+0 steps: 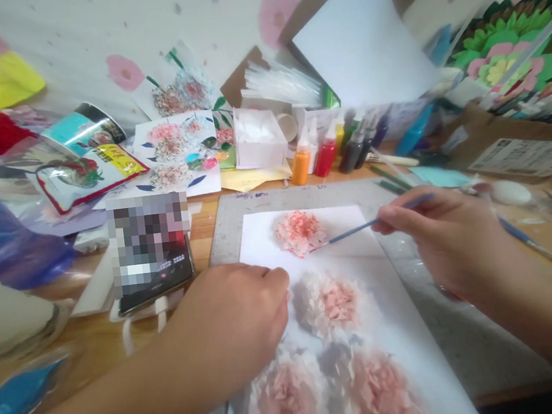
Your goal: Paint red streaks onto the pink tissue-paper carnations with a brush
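My right hand (439, 235) is closed around a thin blue paintbrush (351, 231). The brush tip points left and reaches the lower edge of a paper flower (299, 232) with red-tipped petals, at the top of a white sheet (351, 215). My left hand (248, 313) rests at the sheet's left edge with its fingers curled in; whatever they may hold is hidden. Just right of it sits a white flower with a pale pink middle (339, 303). Two larger pink-and-white flowers, the left one (288, 401) and the right one (381, 388), lie nearest to me, blurred.
Under the sheet is a grey board (226, 206). Left of it lies a phone (157, 280) with a white cable, beside a pale cup (4, 318). Paint bottles (324, 155) stand behind the board, near a white box (261, 139). Another brush (534, 244) lies at the right.
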Motion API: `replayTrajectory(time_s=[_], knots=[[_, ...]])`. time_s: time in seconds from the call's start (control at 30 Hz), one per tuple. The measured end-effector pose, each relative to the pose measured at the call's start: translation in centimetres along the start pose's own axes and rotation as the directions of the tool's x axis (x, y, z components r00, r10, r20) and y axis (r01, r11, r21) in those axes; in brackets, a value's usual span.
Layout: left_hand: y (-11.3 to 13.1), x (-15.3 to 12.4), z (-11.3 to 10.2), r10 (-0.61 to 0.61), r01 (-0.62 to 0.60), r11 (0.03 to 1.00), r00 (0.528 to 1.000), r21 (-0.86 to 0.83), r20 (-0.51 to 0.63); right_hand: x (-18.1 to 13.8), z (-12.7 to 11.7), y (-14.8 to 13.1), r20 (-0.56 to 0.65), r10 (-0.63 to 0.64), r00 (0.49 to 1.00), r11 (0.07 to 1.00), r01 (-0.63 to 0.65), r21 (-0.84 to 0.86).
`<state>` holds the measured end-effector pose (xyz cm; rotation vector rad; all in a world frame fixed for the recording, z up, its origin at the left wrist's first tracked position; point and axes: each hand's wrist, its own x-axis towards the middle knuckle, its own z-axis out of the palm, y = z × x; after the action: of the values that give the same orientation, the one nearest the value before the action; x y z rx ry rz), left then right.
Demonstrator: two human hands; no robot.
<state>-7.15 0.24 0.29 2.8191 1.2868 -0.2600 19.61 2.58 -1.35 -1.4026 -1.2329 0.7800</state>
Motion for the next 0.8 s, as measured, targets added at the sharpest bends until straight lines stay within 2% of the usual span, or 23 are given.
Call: replayTrajectory(time_s=[0.23, 0.4, 0.8], knots=[[-0.1, 0.1, -0.3, -0.032, 0.033, 0.999, 0.999, -0.035, 0.041, -0.4, 0.1, -0.9, -0.006, -0.008, 1.000, 1.000, 0.008, -0.028], [0.0, -0.1, -0.3, -0.040, 0.042, 0.998, 0.997, -0.035, 0.058, -0.4, 0.1, -0.1, -0.003, -0.024, 1.000, 0.999, 0.024, -0.036], [-0.1, 0.3, -0.5, -0.035, 0.038, 0.997, 0.999, -0.071, 0.036, -0.7, 0.0, -0.1, -0.008, -0.025, 1.000, 1.000, 0.025, -0.005]])
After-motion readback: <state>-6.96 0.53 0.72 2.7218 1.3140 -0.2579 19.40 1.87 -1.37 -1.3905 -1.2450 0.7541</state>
